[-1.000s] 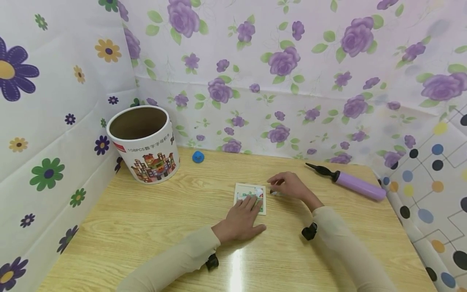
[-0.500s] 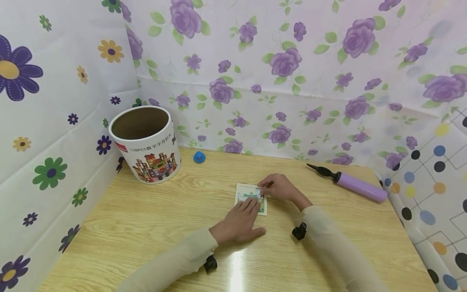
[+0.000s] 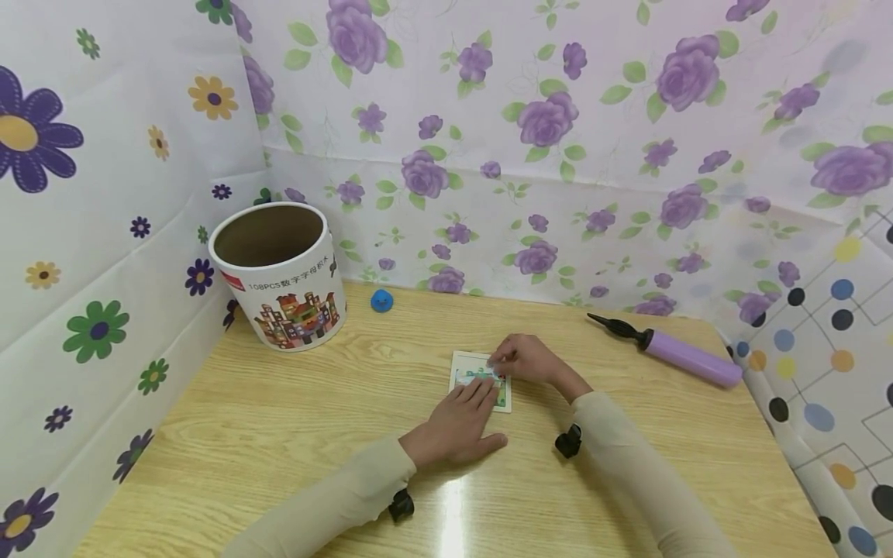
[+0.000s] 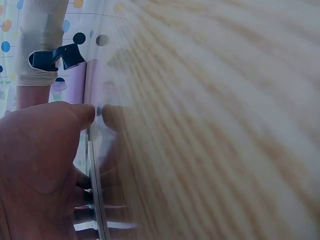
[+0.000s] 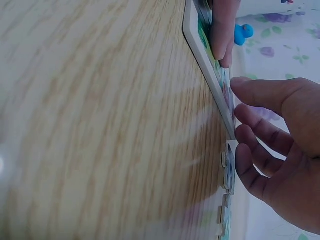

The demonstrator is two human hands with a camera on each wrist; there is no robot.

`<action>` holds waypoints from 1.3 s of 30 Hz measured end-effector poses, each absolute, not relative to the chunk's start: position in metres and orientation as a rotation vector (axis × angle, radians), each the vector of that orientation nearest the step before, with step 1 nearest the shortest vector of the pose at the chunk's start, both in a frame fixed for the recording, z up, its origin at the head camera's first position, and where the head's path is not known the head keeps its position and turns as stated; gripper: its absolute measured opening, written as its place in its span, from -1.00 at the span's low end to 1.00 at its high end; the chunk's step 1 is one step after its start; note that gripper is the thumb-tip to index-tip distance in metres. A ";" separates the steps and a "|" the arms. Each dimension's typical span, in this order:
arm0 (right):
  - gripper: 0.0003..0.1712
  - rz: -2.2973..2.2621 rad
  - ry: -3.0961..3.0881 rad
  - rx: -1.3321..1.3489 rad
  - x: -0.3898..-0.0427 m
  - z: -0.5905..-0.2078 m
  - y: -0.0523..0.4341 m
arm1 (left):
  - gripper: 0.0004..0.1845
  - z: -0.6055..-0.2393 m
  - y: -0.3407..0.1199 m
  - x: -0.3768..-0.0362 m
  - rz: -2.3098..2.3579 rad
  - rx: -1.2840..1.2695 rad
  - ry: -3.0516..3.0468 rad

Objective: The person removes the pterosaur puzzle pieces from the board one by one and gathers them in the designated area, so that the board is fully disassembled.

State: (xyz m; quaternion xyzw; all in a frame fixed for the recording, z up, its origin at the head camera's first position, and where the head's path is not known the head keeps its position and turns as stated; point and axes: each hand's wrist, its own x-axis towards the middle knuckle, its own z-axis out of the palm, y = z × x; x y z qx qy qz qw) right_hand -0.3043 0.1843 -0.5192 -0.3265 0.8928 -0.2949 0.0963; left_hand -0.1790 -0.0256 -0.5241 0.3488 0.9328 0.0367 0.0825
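The small square white-framed puzzle board with its green and pink picture lay flat near the middle of the light wooden table, and both your hands were on it. Your left hand lay flat, fingers straight and close together, pressing down on the board's near part. Your right hand sat at the board's far right corner with its fingers curled down toward the picture; whether they pinched a piece could not be told from the head view. In the right wrist view the board's white edge stood just in front of your curled fingers, and loose jigsaw pieces lay on the table beside the board's corner, close under your fingertips. Further out, at the table's far left corner, stood the round white cardboard tub printed with colourful buildings, upright and open at the top; only its brown inner wall showed, so its contents could not be told. A small blue round toy sat just right of the tub by the flowered wall, and a lilac hand pump with a black nozzle lay well off to your right.
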 end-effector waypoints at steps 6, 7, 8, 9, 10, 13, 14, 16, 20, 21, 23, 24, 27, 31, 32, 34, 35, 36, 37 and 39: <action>-0.85 -0.813 2.642 -1.037 -0.306 -0.521 0.184 | -0.11 -0.524 -0.025 -0.179 0.095 1.046 2.789; -0.84 -0.804 2.644 -1.038 -0.305 -0.521 0.184 | -0.11 -0.524 -0.025 -0.179 0.097 1.047 2.788; -0.85 -0.797 2.645 -1.040 -0.305 -0.521 0.184 | -0.11 -0.524 -0.025 -0.179 0.098 1.048 2.789; -0.85 -0.793 2.647 -1.033 -0.305 -0.521 0.184 | -0.11 -0.524 -0.025 -0.179 0.099 1.049 2.789; -0.85 -0.788 2.650 -1.027 -0.305 -0.520 0.184 | -0.11 -0.524 -0.025 -0.179 0.100 1.048 2.789; -0.85 -0.782 2.661 -1.011 -0.303 -0.519 0.184 | -0.11 -0.524 -0.024 -0.180 0.094 1.041 2.788; -0.86 -0.784 2.664 -1.006 -0.303 -0.519 0.183 | -0.10 -0.524 -0.024 -0.180 0.087 1.039 2.788; -0.85 -0.794 2.673 -0.991 -0.302 -0.517 0.183 | -0.10 -0.524 -0.024 -0.180 0.076 1.035 2.789; -0.84 -0.817 2.690 -0.957 -0.301 -0.515 0.183 | -0.10 -0.523 -0.024 -0.180 0.063 1.024 2.788; -0.83 -0.828 2.693 -0.941 -0.300 -0.514 0.183 | -0.10 -0.523 -0.024 -0.180 0.065 1.022 2.787; -0.83 -0.850 2.696 -0.909 -0.300 -0.513 0.183 | -0.10 -0.523 -0.024 -0.180 0.066 1.019 2.785; -0.82 -0.863 2.695 -0.889 -0.300 -0.513 0.183 | -0.10 -0.524 -0.025 -0.180 0.068 1.017 2.786; -0.79 -0.895 2.682 -0.830 -0.299 -0.511 0.183 | -0.10 -0.525 -0.025 -0.179 0.074 1.019 2.787; -0.78 -0.918 2.665 -0.779 -0.297 -0.507 0.184 | -0.10 -0.525 -0.025 -0.179 0.094 1.021 2.787; -0.78 -0.918 2.669 -0.771 -0.297 -0.506 0.184 | -0.10 -0.526 -0.025 -0.179 0.097 1.022 2.788; -0.78 -0.922 2.678 -0.763 -0.296 -0.504 0.184 | -0.10 -0.527 -0.025 -0.179 0.096 1.023 2.788; -0.77 -0.921 2.686 -0.764 -0.296 -0.503 0.185 | -0.10 -0.528 -0.025 -0.180 0.093 1.024 2.788; -0.77 -0.921 2.692 -0.765 -0.296 -0.502 0.186 | -0.10 -0.528 -0.025 -0.180 0.089 1.024 2.790; -0.77 -0.921 2.698 -0.765 -0.296 -0.501 0.187 | -0.10 -0.529 -0.025 -0.180 0.086 1.025 2.792; -0.77 -0.931 2.703 -0.766 -0.296 -0.500 0.191 | -0.10 -0.529 -0.025 -0.180 0.083 1.024 2.795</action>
